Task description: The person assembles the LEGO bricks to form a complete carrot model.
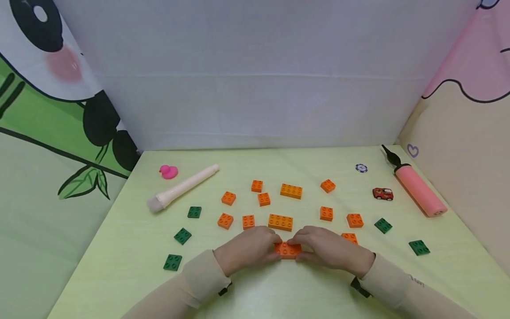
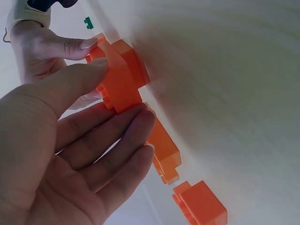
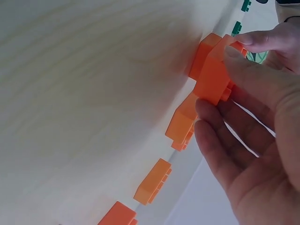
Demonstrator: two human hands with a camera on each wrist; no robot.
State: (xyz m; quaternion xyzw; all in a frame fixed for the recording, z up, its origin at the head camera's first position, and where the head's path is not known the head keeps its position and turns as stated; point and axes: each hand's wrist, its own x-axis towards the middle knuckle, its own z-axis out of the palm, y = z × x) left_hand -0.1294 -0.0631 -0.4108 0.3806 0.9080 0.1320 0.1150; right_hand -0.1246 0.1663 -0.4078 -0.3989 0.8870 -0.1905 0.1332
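Beige sleeves [image 1: 209,274] lie at seven and four o'clock of the head view; a whitish backdrop [image 1: 255,97] rises at twelve above a pale wood-grained tabletop [image 1: 287,297]. The left hand [image 1: 252,249] and right hand [image 1: 330,246] pinch opposite ends of an orange brick [image 1: 288,250] between five and six. Both wrist views show another orange block [image 2: 134,63] just beneath it, hidden from the head camera.

Beige sleeves [image 1: 205,274], dark lettering [image 1: 416,280] on the right, black wrist pieces [image 1: 361,287]
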